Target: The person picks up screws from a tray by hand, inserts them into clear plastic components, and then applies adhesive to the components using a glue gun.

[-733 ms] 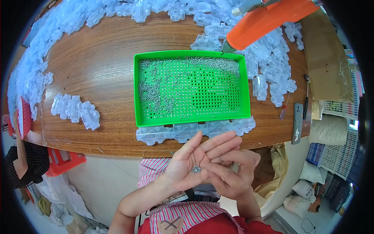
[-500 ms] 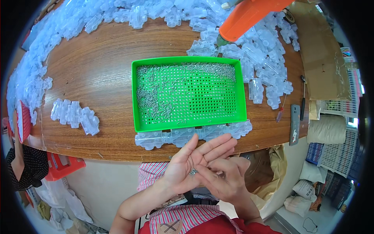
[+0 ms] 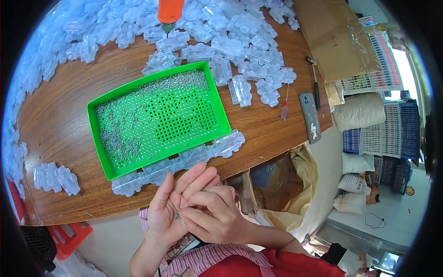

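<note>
Your left hand (image 3: 168, 210) lies open and flat just below the green tray (image 3: 157, 117), with small screws (image 3: 177, 215) in its palm, and your right hand (image 3: 214, 217) pinches at them from the right.

Perforated tray (image 3: 157, 121) sits on the table (image 3: 60, 115), small screws (image 3: 115, 134) inside it. Clear plastic parts (image 3: 184, 159) lie along its near edge, more (image 3: 230, 41) behind. Phone (image 3: 309, 117) and screwdriver (image 3: 284, 107) lie right of the tray.
</note>
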### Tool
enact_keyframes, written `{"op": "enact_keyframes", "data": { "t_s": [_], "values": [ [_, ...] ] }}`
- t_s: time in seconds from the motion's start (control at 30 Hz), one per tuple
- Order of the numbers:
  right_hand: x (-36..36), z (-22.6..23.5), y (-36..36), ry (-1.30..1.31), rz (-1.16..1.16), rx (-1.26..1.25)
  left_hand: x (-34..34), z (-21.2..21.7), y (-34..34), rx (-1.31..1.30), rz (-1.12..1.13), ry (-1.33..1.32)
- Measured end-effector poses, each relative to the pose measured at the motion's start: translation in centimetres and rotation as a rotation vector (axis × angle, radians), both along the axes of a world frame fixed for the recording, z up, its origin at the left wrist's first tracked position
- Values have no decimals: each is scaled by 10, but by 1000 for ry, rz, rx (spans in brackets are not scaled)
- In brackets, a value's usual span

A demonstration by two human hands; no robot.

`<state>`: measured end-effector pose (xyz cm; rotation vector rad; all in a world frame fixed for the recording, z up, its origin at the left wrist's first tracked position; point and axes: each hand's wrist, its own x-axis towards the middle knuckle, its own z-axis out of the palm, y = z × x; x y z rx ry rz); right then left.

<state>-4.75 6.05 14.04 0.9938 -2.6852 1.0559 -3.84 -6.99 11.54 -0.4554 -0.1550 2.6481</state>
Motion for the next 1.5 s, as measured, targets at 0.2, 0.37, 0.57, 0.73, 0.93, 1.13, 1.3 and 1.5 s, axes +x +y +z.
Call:
{"op": "enact_keyframes", "data": {
  "t_s": [0.2, 0.37, 0.57, 0.73, 0.93, 1.13, 1.3, 1.5],
  "values": [
    [-2, -3, 5, 57, -21, -160, 0, -6, 7, 48, -22, 9],
    [-12, 1, 13, 41, -76, -279, 6, -3, 2, -261, -191, -50],
    [-25, -3, 29, 180, -193, -56, 10, -13, 5, -169, -163, -9],
    [-25, 3, 33, 384, -60, 169, 9, -15, 10, -361, -184, -86],
    [-33, 11, 30, 259, -14, 238, 3, -10, 3, -292, -152, -107],
    [-37, 7, 26, -177, -90, -60, 3, -10, 3, -410, -167, -63],
    [-38, 11, 27, -278, -121, -31, 6, -14, 3, -477, -178, -28],
    [-37, 12, 28, -239, -94, -71, 6, -12, 2, -433, -225, -61]
  ]
}}
